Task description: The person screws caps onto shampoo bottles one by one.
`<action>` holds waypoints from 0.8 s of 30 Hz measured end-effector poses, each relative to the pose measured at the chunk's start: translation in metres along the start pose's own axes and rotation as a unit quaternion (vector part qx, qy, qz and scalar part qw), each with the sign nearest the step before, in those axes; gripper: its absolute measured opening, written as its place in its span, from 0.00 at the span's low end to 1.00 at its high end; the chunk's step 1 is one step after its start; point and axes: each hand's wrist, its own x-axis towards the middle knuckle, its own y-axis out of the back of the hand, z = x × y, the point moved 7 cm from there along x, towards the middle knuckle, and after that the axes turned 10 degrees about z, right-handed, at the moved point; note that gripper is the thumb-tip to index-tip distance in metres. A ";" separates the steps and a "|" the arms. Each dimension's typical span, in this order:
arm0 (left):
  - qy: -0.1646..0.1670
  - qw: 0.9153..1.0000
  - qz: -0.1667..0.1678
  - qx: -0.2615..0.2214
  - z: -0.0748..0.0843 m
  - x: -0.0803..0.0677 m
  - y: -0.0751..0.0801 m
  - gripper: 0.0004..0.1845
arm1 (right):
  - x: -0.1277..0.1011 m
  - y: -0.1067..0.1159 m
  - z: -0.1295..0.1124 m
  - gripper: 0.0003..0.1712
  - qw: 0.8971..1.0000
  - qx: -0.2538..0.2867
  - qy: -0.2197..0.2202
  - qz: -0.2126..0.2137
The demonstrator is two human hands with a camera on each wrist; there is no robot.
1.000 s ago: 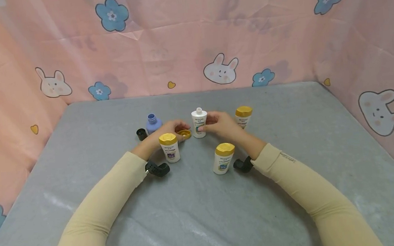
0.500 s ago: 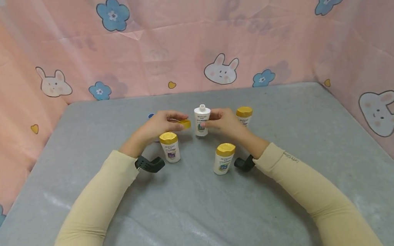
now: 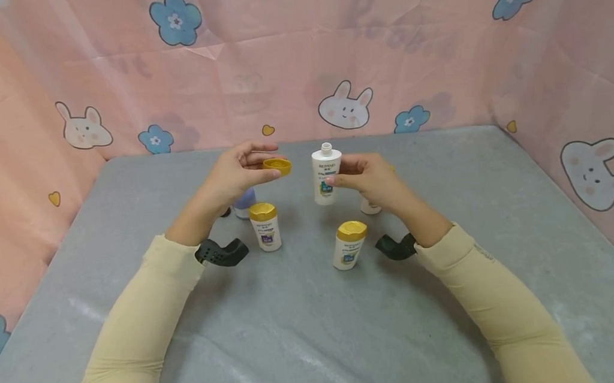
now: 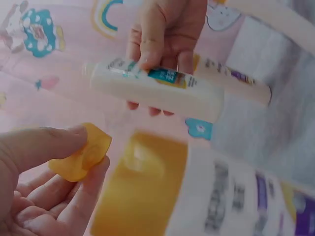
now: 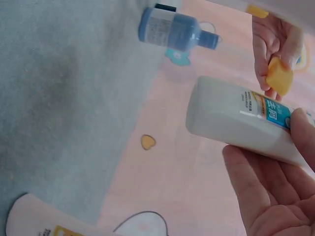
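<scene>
blue bottle (image 3: 244, 201) half hidden behind left hand (image 3: 237, 171)

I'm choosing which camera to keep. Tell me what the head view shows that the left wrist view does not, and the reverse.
Only the head view shows the grey table, the blue bottle, both sleeves and the two capped bottles in front. Only the left wrist view shows the yellow cap close up, pinched by the left hand. Both show the right hand holding the uncapped white bottle.
</scene>
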 end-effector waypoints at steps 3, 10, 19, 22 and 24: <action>-0.004 1.000 0.004 -0.024 0.006 -0.006 -0.004 0.23 | -0.004 0.004 0.000 0.27 1.000 -0.006 -0.001 0.007; -0.006 0.999 0.025 -0.038 0.010 -0.019 -0.014 0.18 | -0.010 0.004 0.000 0.22 1.000 0.016 -0.004 0.004; -0.068 0.996 -0.004 -0.062 0.015 -0.027 -0.023 0.20 | -0.015 -0.001 0.005 0.21 1.000 0.020 0.009 0.008; -0.083 0.995 -0.008 -0.052 0.016 -0.029 -0.023 0.21 | -0.016 -0.003 0.004 0.22 1.000 0.017 0.021 0.002; -0.089 0.995 -0.011 -0.046 0.017 -0.031 -0.023 0.23 | -0.017 -0.004 0.001 0.22 0.999 0.017 0.033 0.000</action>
